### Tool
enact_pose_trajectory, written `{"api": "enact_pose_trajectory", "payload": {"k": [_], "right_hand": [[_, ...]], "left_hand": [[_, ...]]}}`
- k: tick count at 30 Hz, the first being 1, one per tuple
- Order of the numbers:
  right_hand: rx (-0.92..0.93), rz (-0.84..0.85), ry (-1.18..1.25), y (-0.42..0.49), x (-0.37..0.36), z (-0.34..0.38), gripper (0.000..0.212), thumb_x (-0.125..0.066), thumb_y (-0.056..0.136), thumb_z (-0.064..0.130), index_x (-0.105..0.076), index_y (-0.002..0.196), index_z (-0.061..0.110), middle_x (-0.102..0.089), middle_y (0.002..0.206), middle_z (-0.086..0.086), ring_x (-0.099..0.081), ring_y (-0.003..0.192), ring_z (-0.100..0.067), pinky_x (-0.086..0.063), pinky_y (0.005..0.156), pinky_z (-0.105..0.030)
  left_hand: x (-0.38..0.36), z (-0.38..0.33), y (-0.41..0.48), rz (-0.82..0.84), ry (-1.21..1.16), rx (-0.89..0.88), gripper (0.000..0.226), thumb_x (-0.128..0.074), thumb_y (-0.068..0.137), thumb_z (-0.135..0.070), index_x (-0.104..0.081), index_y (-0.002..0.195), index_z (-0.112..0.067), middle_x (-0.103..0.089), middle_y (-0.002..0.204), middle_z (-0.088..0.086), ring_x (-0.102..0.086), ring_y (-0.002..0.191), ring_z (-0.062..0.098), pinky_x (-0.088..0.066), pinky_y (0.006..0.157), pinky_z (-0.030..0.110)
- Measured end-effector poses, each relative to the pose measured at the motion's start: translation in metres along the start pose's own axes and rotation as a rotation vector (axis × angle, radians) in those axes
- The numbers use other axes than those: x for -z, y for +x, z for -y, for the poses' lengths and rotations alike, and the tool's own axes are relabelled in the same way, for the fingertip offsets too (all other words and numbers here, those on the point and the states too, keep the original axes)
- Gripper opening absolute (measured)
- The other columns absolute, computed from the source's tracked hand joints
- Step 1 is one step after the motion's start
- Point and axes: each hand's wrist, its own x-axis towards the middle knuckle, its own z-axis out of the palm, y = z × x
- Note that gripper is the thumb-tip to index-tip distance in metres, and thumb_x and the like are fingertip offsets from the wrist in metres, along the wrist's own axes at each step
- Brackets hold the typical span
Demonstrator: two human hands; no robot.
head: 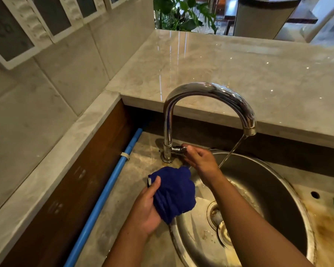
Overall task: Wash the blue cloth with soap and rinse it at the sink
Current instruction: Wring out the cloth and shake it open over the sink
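While the blue cloth (175, 193) sits bunched at the sink's (258, 176) nine o'clock rim, the left hand (146, 209) wraps it tight, and its white tag (149, 182) is too small to read. The right hand (198, 158) pinches the tap lever (178, 149) at eleven. Thin water (232, 151) falls at one; the basin lies open toward three.

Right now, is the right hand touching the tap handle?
Touching. The head view shows the right hand with thumb and fingers closed on the tap handle, no gap between them. The left hand holds the cloth.
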Motion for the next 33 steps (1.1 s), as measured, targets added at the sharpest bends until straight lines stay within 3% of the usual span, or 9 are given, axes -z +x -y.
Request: {"api": "enact_pose_trajectory", "payload": {"k": [4,7,12,15,19,23,27,29,33], "right_hand": [[0.003,-0.059,-0.085,0.005,-0.005,0.006,0.027,-0.053,0.100,0.034,-0.073,0.098,0.015,-0.071,0.109,-0.019,-0.065,0.109,-0.034,-0.051,0.101,-0.047],[-0.007,-0.104,-0.127,0.008,-0.011,0.011,0.031,-0.052,0.098,0.042,-0.071,0.094,0.017,-0.073,0.105,-0.014,-0.069,0.102,-0.027,-0.054,0.098,-0.045],[-0.076,-0.114,-0.041,0.001,-0.013,0.017,0.036,-0.053,0.097,0.044,-0.066,0.110,0.012,-0.069,0.114,-0.017,-0.068,0.105,-0.032,-0.056,0.094,-0.044],[-0.270,-0.082,-0.012,-0.018,-0.011,0.022,0.053,-0.050,0.094,0.057,-0.060,0.122,0.013,-0.066,0.120,-0.013,-0.066,0.107,-0.030,-0.054,0.093,-0.045],[-0.471,0.095,0.383,-0.070,0.017,0.020,0.072,-0.042,0.092,0.069,-0.067,0.126,0.010,-0.067,0.127,-0.017,-0.066,0.115,-0.034,-0.048,0.099,-0.048],[-0.401,0.180,0.576,-0.115,0.050,0.022,0.066,-0.042,0.094,0.058,-0.069,0.123,0.005,-0.065,0.131,-0.018,-0.067,0.113,-0.032,-0.055,0.094,-0.046],[-0.231,0.041,0.332,-0.136,0.075,0.029,0.039,-0.065,0.087,0.027,-0.067,0.118,0.005,-0.069,0.124,-0.017,-0.068,0.111,-0.030,-0.053,0.096,-0.046],[-0.126,-0.047,0.152,-0.144,0.086,0.035,0.036,-0.070,0.085,0.023,-0.067,0.116,0.005,-0.071,0.118,-0.015,-0.069,0.109,-0.029,-0.053,0.097,-0.049],[-0.017,-0.208,-0.032,-0.160,0.098,0.039,0.021,-0.068,0.091,0.018,-0.067,0.110,0.011,-0.075,0.105,-0.010,-0.073,0.098,-0.027,-0.060,0.083,-0.045]], "left_hand": [[-0.002,-0.001,-0.003,-0.007,-0.013,-0.007,0.053,-0.057,0.089,-0.029,-0.054,0.138,-0.009,-0.064,0.133,0.016,-0.057,0.127,0.036,-0.035,0.113,0.055],[-0.004,-0.002,-0.007,-0.004,-0.005,-0.022,0.052,-0.057,0.089,-0.029,-0.055,0.136,-0.009,-0.065,0.132,0.015,-0.057,0.126,0.036,-0.036,0.113,0.055],[-0.014,-0.001,-0.017,0.001,0.047,-0.039,0.049,-0.056,0.091,-0.029,-0.055,0.137,-0.011,-0.065,0.132,0.014,-0.058,0.126,0.034,-0.038,0.112,0.053],[-0.027,0.001,-0.021,0.023,0.073,-0.054,0.048,-0.058,0.091,-0.026,-0.055,0.137,-0.013,-0.065,0.133,0.013,-0.058,0.126,0.033,-0.039,0.111,0.053],[-0.049,0.003,-0.024,0.096,0.129,-0.037,0.049,-0.060,0.089,-0.012,-0.054,0.137,-0.012,-0.065,0.132,0.015,-0.059,0.124,0.034,-0.040,0.110,0.053],[-0.073,0.014,-0.026,0.164,0.252,-0.023,0.042,-0.055,0.088,0.005,-0.060,0.127,-0.010,-0.072,0.119,0.011,-0.070,0.107,0.027,-0.055,0.092,0.041],[-0.089,0.016,-0.023,0.244,0.427,0.042,0.050,-0.053,0.085,0.016,-0.057,0.129,-0.006,-0.071,0.119,0.015,-0.069,0.108,0.030,-0.056,0.093,0.044],[-0.099,0.010,-0.022,0.260,0.543,0.071,0.049,-0.053,0.086,0.018,-0.057,0.129,-0.005,-0.071,0.119,0.015,-0.068,0.109,0.030,-0.055,0.095,0.044],[-0.112,0.005,-0.019,0.245,0.680,0.119,0.036,-0.054,0.090,0.013,-0.060,0.120,-0.005,-0.071,0.119,0.015,-0.068,0.110,0.028,-0.057,0.092,0.040]]}}
